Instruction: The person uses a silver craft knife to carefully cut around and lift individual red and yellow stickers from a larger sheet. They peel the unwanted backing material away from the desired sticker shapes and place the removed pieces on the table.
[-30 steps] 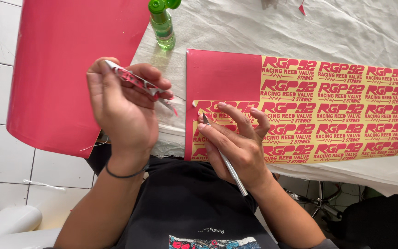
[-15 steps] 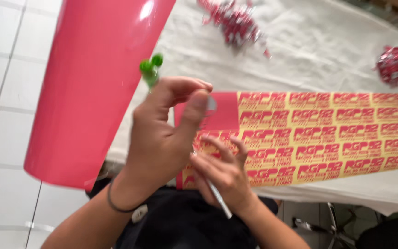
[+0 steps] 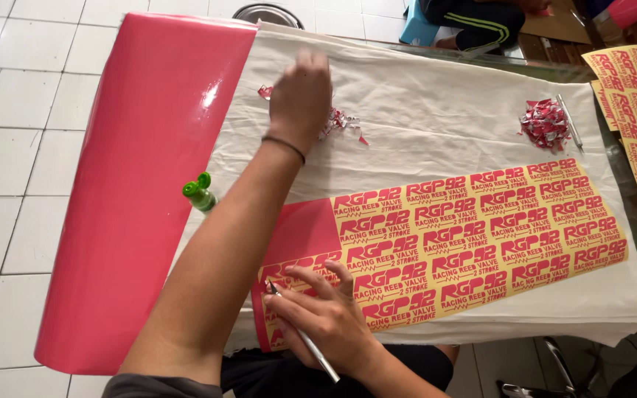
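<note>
Your left hand (image 3: 300, 92) is reaching beyond the sheet (image 3: 444, 243), fingers bent over the scraps (image 3: 340, 120); grip I cannot tell. Your right hand (image 3: 326, 317) is pinching a tool (image 3: 307, 340) on the sheet's near corner. While you are looking away, the tip may be scratching it.

Sticker workshop: vinyl roll (image 3: 141, 184), decal sheet (image 3: 473, 236), scraps (image 3: 545, 124)

A green bottle (image 3: 199, 193) stands beside a pink roll (image 3: 141, 191) (glossy).
</note>
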